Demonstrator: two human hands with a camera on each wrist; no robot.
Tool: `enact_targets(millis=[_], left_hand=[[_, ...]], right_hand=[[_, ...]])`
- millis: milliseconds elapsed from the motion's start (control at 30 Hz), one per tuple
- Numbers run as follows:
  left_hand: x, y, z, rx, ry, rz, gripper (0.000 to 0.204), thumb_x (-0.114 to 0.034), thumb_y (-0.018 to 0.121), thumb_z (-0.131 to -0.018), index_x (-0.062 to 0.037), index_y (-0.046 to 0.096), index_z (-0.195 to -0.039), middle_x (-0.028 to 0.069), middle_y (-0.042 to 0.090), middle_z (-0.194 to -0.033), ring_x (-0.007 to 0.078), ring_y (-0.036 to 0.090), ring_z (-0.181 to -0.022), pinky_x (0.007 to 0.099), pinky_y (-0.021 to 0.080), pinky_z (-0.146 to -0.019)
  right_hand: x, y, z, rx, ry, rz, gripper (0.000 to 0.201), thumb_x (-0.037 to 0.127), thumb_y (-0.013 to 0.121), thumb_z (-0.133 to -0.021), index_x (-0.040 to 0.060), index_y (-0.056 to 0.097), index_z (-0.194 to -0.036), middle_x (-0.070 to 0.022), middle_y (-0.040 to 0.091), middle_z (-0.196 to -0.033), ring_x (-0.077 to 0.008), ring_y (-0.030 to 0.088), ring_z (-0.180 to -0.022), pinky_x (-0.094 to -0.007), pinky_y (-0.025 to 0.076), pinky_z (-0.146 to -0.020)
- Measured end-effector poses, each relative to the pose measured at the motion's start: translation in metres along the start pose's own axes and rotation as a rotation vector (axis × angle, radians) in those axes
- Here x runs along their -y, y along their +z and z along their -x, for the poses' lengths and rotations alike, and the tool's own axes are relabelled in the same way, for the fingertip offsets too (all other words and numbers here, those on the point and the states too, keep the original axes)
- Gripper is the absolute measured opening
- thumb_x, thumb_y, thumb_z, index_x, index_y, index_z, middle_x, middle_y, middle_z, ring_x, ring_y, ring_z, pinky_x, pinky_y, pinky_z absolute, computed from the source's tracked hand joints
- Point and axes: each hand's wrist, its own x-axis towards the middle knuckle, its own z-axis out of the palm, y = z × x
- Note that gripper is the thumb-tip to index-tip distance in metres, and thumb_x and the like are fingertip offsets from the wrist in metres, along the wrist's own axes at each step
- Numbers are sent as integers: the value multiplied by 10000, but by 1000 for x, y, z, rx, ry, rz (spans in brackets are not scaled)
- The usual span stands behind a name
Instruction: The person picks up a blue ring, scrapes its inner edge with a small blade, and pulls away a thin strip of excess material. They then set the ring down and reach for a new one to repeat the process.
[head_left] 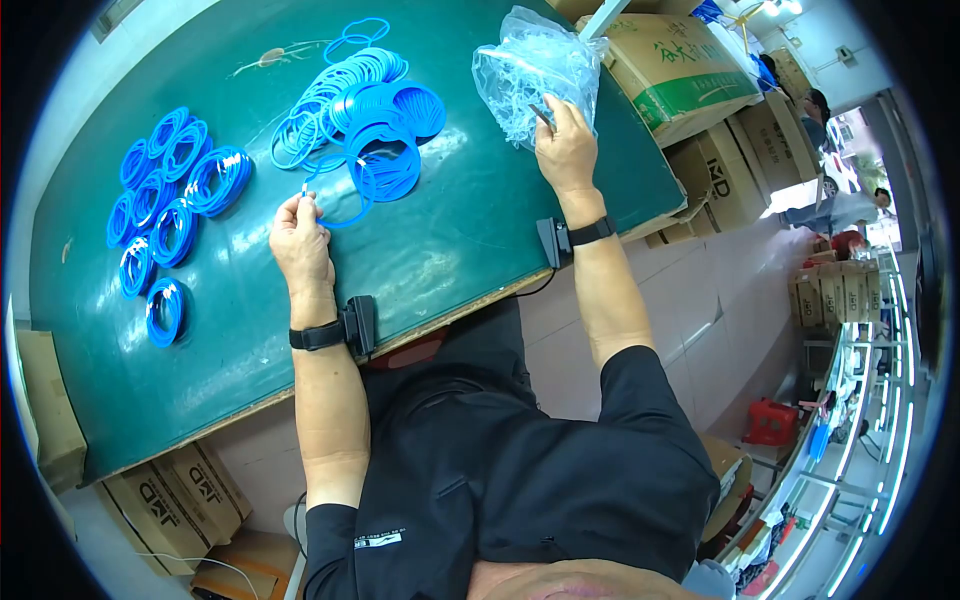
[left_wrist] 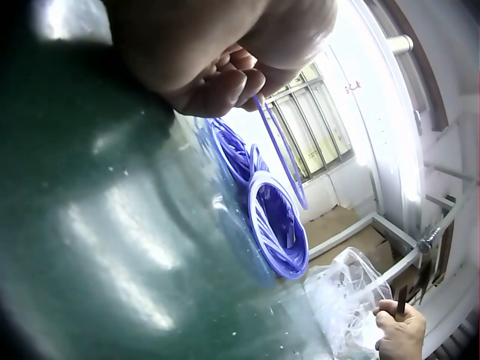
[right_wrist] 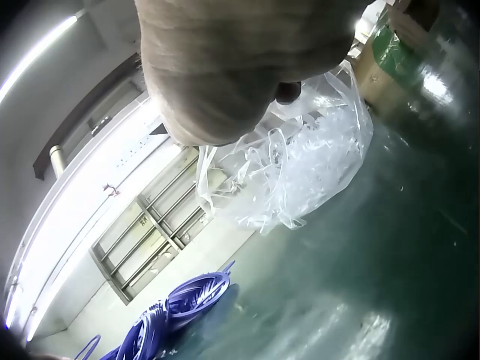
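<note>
My left hand [head_left: 300, 245] pinches a thin blue ring [head_left: 345, 222] between thumb and fingers, at the front of a pile of similar blue rings [head_left: 385, 165]. A small white piece shows on the ring near the fingertips. In the left wrist view this ring [left_wrist: 283, 142] hangs from the curled fingers. My right hand [head_left: 567, 155] grips a slim dark tool [head_left: 541, 115]; its kind I cannot tell. That hand is at the near side of a clear plastic bag [head_left: 497, 75], which holds pale, thin scraps. The right wrist view shows the bag [right_wrist: 330, 150] beyond the palm.
Several bundled coils of blue rings [head_left: 173, 232] lie on the left of the green table [head_left: 240, 320]. A carton with a green band [head_left: 680, 75] stands beyond the bag. More cartons [head_left: 165, 505] sit below the table's near edge.
</note>
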Motion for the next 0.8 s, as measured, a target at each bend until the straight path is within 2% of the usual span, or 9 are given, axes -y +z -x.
enact_targets(millis=[133,233,267,300,367,433,500,700,800], left_hand=[[4,-3,0,3,11,-16,135,-132,633,-1000,-14,662,-1060,15,618,-803,29,487,-568,181,365,-484],[1,-4,2,-4,15,6,137,-135,644,-995,-14,665,-1057,18,621,-809,37,496,-572,186,372,-486],[-3,-3,5,1,29,-25,142,-137,648,-993,-12,667,-1057,22,624,-813,45,504,-576,188,380,-492],[-11,-6,7,-10,49,-63,148,-140,653,-991,-9,669,-1058,25,627,-818,53,512,-580,189,388,-498],[-37,-16,13,-42,129,-116,188,-143,663,-987,10,679,-1097,40,650,-832,65,527,-582,195,416,-519],[-69,-43,16,-86,207,-205,185,-129,664,-984,15,687,-1097,44,664,-831,61,531,-583,199,422,-521],[-91,-85,11,-221,296,-253,163,-103,656,-979,19,695,-1080,37,672,-828,55,533,-582,196,418,-515],[-133,-220,-13,-583,438,-453,124,-111,663,-957,-3,717,-985,21,679,-757,37,512,-570,203,378,-498],[-131,-267,-26,-620,424,-472,128,-114,665,-947,0,722,-958,7,678,-761,37,519,-582,207,390,-517]], right_hand=[[-2,1,-4,-134,-71,-81,237,18,653,-835,87,717,-1053,-105,710,-1020,-326,700,-883,-390,576,-746],[15,-10,-3,-202,-32,-138,192,4,663,-832,81,714,-1000,-104,705,-971,-318,693,-845,-383,569,-725],[22,-13,1,-200,-30,-150,176,3,669,-838,76,709,-992,-108,697,-923,-309,688,-813,-381,561,-713],[38,-19,6,-133,36,-216,142,15,673,-851,70,709,-977,-114,692,-894,-304,688,-801,-375,556,-713],[48,-18,23,12,5,-277,98,32,673,-877,54,714,-963,-125,686,-866,-296,684,-780,-357,542,-686],[64,-15,40,165,89,-393,78,49,677,-900,35,723,-962,-115,695,-856,-235,664,-716,-324,526,-663],[65,-5,58,273,127,-468,76,65,690,-914,13,717,-964,-101,708,-859,-173,666,-730,-296,520,-669],[67,-2,63,397,148,-546,74,49,688,-916,-10,708,-956,-94,713,-854,-135,654,-720,-277,511,-654],[65,-1,66,497,170,-536,74,46,689,-916,-16,703,-953,-91,715,-852,-122,647,-707,-271,507,-644]])
